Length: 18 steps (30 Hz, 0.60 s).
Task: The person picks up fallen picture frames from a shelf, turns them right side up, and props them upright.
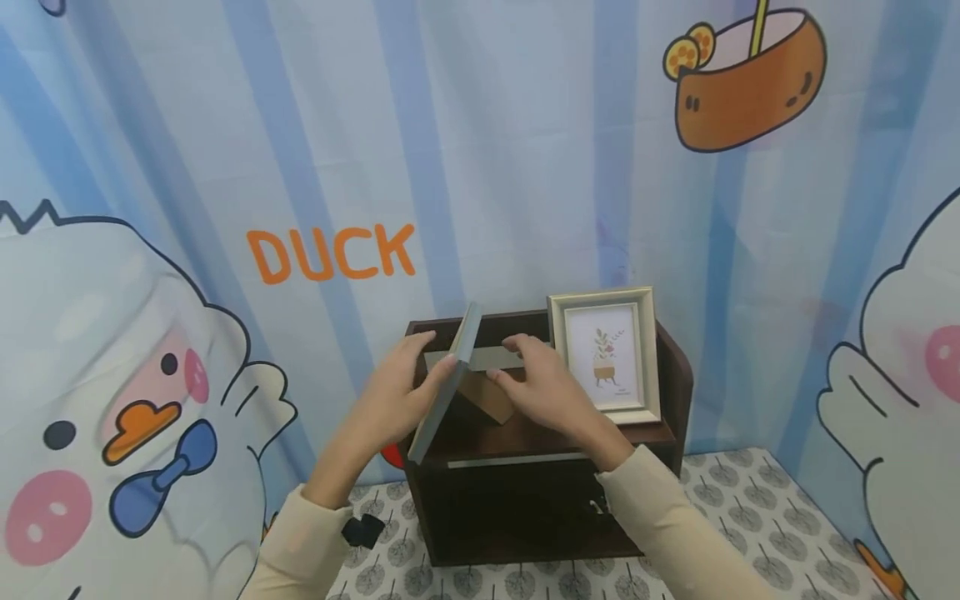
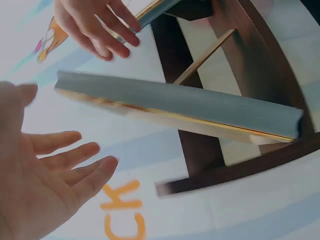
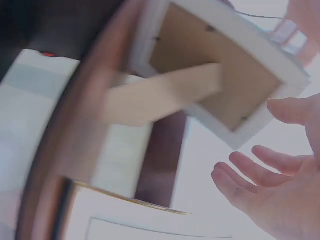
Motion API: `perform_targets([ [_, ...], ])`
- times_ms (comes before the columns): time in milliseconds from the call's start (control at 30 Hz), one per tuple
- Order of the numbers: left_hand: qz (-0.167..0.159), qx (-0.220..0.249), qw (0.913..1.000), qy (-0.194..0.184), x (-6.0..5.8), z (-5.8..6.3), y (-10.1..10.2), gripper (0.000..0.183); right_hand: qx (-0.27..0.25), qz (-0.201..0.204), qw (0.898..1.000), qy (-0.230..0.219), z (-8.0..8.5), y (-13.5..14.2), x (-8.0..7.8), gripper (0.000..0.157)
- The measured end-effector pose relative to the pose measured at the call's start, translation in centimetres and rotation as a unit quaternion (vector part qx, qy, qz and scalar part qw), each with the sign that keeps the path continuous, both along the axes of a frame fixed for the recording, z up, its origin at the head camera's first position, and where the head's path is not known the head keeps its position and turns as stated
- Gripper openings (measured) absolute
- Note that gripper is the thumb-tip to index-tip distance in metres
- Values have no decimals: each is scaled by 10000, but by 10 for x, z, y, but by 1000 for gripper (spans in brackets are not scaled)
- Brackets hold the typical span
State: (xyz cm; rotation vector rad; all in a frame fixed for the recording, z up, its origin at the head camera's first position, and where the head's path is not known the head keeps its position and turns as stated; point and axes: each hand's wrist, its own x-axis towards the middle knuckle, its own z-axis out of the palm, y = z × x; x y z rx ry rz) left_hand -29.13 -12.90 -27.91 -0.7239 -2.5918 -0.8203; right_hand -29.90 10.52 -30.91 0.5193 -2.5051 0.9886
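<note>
A picture frame [image 1: 429, 429] stands edge-on at the left of a dark brown wooden shelf unit [image 1: 540, 442], propped by a brown back leg [image 1: 487, 397]. My left hand [image 1: 393, 396] is beside it, fingers spread; the left wrist view shows a gap between that hand [image 2: 55, 175] and the frame [image 2: 175, 100]. On the other side, my right hand [image 1: 551, 387] holds nothing, its fingers loosely bent. The right wrist view shows the frame's brown backing [image 3: 200, 50] and leg [image 3: 160, 95], with the right hand [image 3: 285, 180] close to a corner; contact is unclear.
A second picture frame [image 1: 603, 354], pale gold with a plant print, stands at the shelf's right. Below is an open dark compartment [image 1: 525, 508]. The unit rests on a tree-patterned cloth [image 1: 757, 517]. Behind hangs a blue striped curtain [image 1: 510, 167] with cartoon ducks.
</note>
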Motion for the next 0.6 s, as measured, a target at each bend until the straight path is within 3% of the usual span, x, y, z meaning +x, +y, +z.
perform_targets([
  [133, 369, 1018, 9932, -429, 12, -15, -24, 57, -339, 226, 9991, 113, 24, 3, 13, 53],
  [233, 680, 1816, 9770, -883, 21, -33, -36, 49, -482, 354, 9980, 219, 39, 0, 21, 51],
  [467, 1323, 2968, 9207, -2161, 29, -87, -52, 42, -62, 240, 9996, 102, 57, -20, 29, 59],
  [600, 1366, 3326, 8926, -2720, 24, -113, -53, 43, 243, 164, 9996, -21, 61, -32, 27, 61],
])
